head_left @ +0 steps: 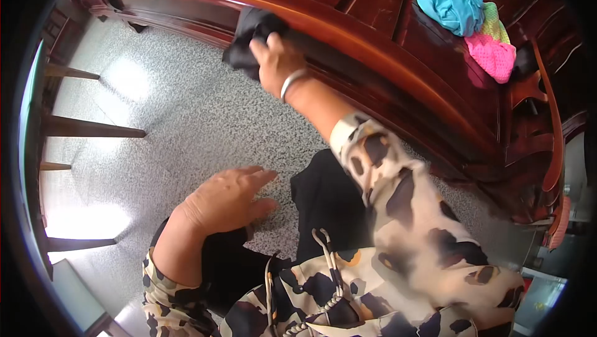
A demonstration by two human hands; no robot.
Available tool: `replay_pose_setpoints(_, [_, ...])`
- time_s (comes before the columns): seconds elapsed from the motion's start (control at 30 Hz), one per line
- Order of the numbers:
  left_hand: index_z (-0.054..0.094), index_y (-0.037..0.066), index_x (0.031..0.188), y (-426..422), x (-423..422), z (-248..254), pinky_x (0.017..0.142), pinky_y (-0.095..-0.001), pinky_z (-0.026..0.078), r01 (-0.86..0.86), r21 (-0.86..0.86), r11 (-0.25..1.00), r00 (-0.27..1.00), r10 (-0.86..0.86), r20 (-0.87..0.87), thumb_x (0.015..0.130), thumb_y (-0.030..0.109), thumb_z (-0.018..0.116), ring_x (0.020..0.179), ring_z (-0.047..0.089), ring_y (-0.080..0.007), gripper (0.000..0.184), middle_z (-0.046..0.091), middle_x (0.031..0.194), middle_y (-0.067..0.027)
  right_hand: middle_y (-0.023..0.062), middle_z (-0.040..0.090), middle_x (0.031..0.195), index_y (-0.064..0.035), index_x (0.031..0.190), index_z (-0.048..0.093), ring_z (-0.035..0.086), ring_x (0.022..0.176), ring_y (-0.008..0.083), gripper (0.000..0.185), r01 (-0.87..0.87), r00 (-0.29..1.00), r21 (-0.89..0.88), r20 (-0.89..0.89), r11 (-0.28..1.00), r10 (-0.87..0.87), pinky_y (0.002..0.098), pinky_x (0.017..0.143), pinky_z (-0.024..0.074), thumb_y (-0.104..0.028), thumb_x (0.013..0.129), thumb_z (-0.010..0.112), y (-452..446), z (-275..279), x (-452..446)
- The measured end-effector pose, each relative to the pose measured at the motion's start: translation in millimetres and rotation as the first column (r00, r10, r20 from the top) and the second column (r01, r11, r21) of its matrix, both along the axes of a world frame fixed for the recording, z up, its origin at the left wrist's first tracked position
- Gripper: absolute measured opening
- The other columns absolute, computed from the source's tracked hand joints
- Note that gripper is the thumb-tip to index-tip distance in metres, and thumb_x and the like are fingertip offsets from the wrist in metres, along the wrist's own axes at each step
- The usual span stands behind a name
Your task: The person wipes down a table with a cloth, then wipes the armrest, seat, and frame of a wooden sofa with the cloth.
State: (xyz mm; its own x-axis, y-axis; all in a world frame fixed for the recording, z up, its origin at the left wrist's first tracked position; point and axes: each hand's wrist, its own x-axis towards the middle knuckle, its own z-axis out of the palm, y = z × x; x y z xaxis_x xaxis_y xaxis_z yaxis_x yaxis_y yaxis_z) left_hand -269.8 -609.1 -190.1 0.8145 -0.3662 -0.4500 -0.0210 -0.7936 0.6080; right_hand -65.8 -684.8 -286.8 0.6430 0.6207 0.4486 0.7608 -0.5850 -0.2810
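A dark cloth [245, 48] lies against the front face and edge of the reddish wooden bench [348, 20]. My right hand [278, 63], with a pale bangle on the wrist, has its fingers closed on this cloth. Lower in the view, my left hand [230, 200] hovers over my lap and the floor, fingers apart and holding nothing. On the bench seat rest a bunched blue cloth [451, 7] and, touching it, a pink and yellow-green knitted cloth [491, 54].
Speckled grey floor [186, 113] stretches below the bench. Several dark tapered legs [93, 128] project from the left side. The bench's curved wooden armrest [553, 132] stands at the right. My knees in black trousers are below.
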Motion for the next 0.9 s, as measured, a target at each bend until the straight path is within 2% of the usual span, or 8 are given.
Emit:
replay_pose_setpoints(0.27, [0.051,-0.001,0.115,24.7,-16.6,15.8,0.088,-0.039,0.044,-0.085,-0.116,0.99,0.988,0.099,0.119,0.08,0.025,0.062,0.103,0.054,-0.0338,0.045,0.056,0.112,-0.0191,0.014,0.059,0.1,0.003,0.115,0.048,0.057,0.092,0.0224,0.044,0.519,0.848,0.37,-0.34,0.771,-0.407,0.0327,0.086,0.0434,-0.005,0.073,0.057,-247.0,-74.5,-57.9])
replay_pose_setpoints(0.4, [0.052,0.0,0.115,27.3,-15.8,10.5,0.09,-0.0386,0.043,-0.079,-0.018,0.997,0.991,0.08,0.109,0.079,0.023,0.062,0.104,0.054,-0.0325,0.044,0.056,0.113,-0.019,0.0174,0.057,0.108,0.0062,0.118,0.043,0.057,0.098,0.0274,0.047,0.886,0.44,0.342,-0.414,0.312,-0.797,0.0353,0.091,0.041,-0.005,0.074,0.054,-394.0,-113.3,-62.7])
replay_pose_setpoints(0.53, [0.052,0.0,0.115,25.8,-8.6,18.4,0.09,-0.0382,0.043,-0.002,-0.008,1.0,0.991,0.003,0.136,0.079,0.023,0.062,0.106,0.054,-0.0318,0.044,0.056,0.113,-0.0189,0.0206,0.057,0.109,0.0065,0.113,0.048,0.056,0.1,0.0292,0.044,0.973,0.188,0.218,-0.567,0.074,-0.802,0.0379,0.091,0.0411,-0.004,0.071,0.058,-349.5,-135.5,-44.7])
replay_pose_setpoints(0.6, [0.052,-0.001,0.115,24.8,-7.8,18.4,0.091,-0.0383,0.043,-0.015,-0.051,0.999,0.989,0.023,0.145,0.079,0.024,0.063,0.107,0.053,-0.032,0.045,0.056,0.113,-0.0191,0.0212,0.057,0.11,0.0086,0.109,0.05,0.055,0.102,0.0282,0.038,0.964,0.262,0.148,-0.393,0.221,-0.882,0.038,0.091,0.0406,0.0,0.072,0.055,-303.0,-173.2,-23.4])
replay_pose_setpoints(0.7, [0.052,-0.001,0.115,23.0,-8.8,16.4,0.09,-0.0387,0.043,-0.005,-0.074,0.997,0.987,0.017,0.163,0.079,0.024,0.063,0.106,0.053,-0.0327,0.045,0.056,0.112,-0.019,0.0169,0.06,0.1,-0.003,0.101,0.057,0.057,0.095,0.0321,0.029,0.744,0.614,0.212,-0.592,0.634,-0.523,0.0402,0.086,0.0426,0.003,0.075,0.044,-156.5,-99.4,-30.0])
replay_pose_setpoints(0.77, [0.052,-0.001,0.114,19.9,-8.6,17.1,0.089,-0.0387,0.043,0.0,-0.082,0.997,0.985,0.014,0.17,0.079,0.023,0.063,0.105,0.054,-0.0331,0.044,0.057,0.111,-0.0188,0.019,0.06,0.093,-0.0018,0.095,0.057,0.058,0.086,0.0368,0.022,0.724,0.635,-0.078,-0.31,0.685,-0.707,0.0426,0.075,0.0474,-0.017,0.081,0.053,-112.6,-146.2,-6.1])
replay_pose_setpoints(0.83, [0.053,-0.001,0.114,15.4,-6.0,17.7,0.088,-0.0387,0.044,0.016,-0.091,0.996,0.984,0.001,0.181,0.079,0.023,0.063,0.104,0.054,-0.0334,0.044,0.057,0.11,-0.0187,0.0191,0.06,0.091,-0.0015,0.096,0.054,0.059,0.085,0.0365,0.029,0.647,0.661,-0.134,-0.394,0.751,-0.639,0.0448,0.072,0.0482,-0.025,0.08,0.058,-72.1,-118.7,-3.8])
replay_pose_setpoints(0.9, [0.053,0.0,0.114,11.9,-4.5,17.2,0.088,-0.0387,0.044,-0.028,-0.108,0.994,0.986,0.045,0.159,0.078,0.021,0.064,0.102,0.055,-0.0336,0.043,0.058,0.109,-0.0186,0.0262,0.059,0.085,0.0003,0.098,0.047,0.057,0.083,0.0414,0.041,0.517,0.833,0.093,-0.284,0.851,-0.474,0.0482,0.073,0.0453,-0.031,0.078,0.063,-66.8,-111.5,-1.7])
